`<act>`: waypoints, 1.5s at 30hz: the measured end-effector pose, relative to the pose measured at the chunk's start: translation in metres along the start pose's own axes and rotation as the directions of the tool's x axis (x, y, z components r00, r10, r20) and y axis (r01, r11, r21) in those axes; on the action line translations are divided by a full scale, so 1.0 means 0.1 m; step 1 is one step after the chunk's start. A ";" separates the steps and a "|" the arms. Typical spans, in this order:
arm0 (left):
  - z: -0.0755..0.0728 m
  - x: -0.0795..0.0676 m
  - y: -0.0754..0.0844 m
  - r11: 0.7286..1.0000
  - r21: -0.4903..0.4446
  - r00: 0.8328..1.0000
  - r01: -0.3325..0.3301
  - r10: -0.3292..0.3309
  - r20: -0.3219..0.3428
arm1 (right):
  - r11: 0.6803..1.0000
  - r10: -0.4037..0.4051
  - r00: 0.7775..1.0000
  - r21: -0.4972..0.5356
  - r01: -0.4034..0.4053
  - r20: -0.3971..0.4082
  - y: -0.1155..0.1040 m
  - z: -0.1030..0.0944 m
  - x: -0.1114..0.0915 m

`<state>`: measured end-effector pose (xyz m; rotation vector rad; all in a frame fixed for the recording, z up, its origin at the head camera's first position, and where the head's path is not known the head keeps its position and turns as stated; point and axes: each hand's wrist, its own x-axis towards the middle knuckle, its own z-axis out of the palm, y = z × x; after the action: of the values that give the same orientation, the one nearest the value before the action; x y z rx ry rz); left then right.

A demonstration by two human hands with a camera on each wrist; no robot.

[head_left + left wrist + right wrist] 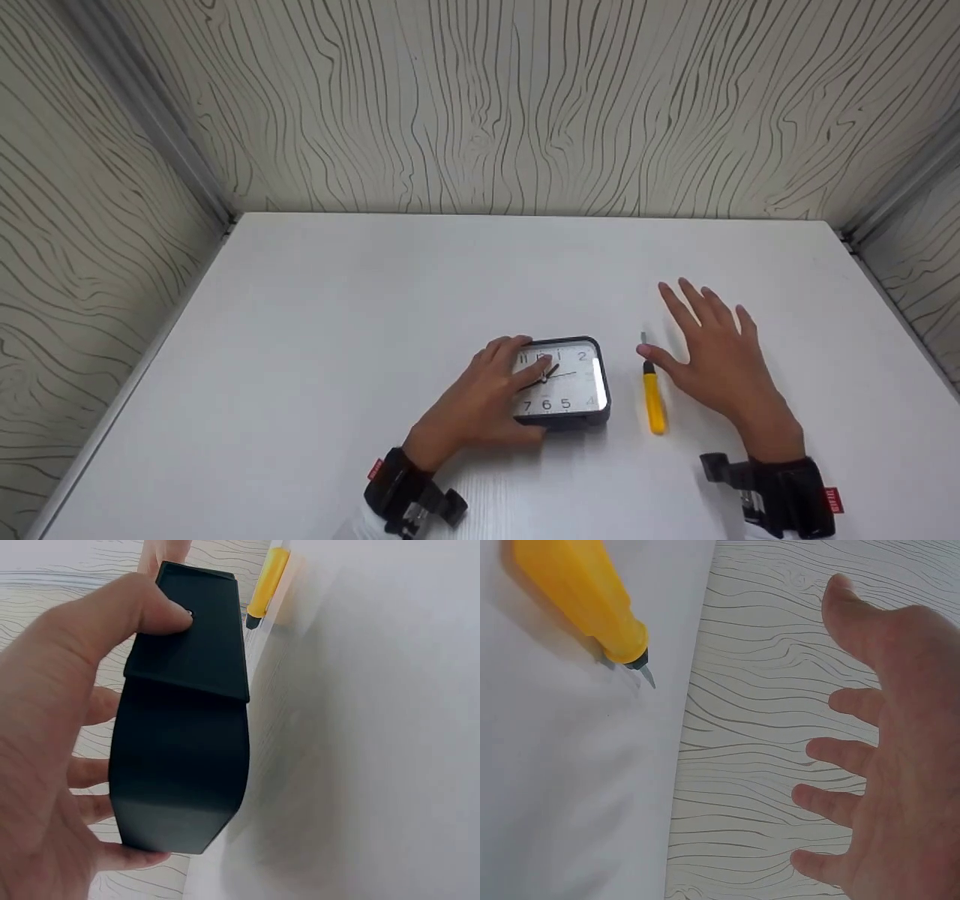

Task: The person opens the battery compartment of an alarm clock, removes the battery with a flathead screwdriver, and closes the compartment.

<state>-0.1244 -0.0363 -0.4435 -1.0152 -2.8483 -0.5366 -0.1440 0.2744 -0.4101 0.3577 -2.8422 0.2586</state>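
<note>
A square desk clock (574, 386) with a dark case and white dial lies face up on the table. My left hand (487, 394) grips its left side, the thumb pressed on the lower edge and a finger lying over the dial. In the left wrist view the clock's dark case (180, 757) shows side-on between thumb and fingers. A screwdriver (654, 405) with a yellow handle and thin metal shaft lies right of the clock. Beside it hovers my right hand (724, 360), fingers spread, holding nothing. The right wrist view shows the screwdriver (585, 596) apart from that hand.
The white table (337, 300) meets a wood-grain patterned back wall (480, 112). Side panels with grey metal posts (142, 105) stand at left and right. Each wrist wears a black camera strap (791, 495).
</note>
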 end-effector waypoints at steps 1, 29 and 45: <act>0.00 0.00 0.00 1.000 -0.003 1.000 0.003 -0.003 0.000 | 1.000 0.002 1.000 -0.001 -0.002 0.000 0.00 -0.01 0.00; -0.04 -0.01 -0.07 0.984 -0.175 0.987 -0.033 0.005 -0.158 | 0.969 -0.093 0.996 0.231 0.089 0.010 -0.15 -0.15 0.01; -0.04 0.01 -0.09 0.982 -0.165 0.967 -0.092 0.049 -0.248 | 0.934 -0.150 0.987 0.334 0.125 0.049 -0.24 -0.15 0.01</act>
<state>-0.1308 -0.0437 -0.4423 -0.9938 -2.5756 -0.8543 -0.1351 0.2546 -0.3927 0.6435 -2.8242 0.7105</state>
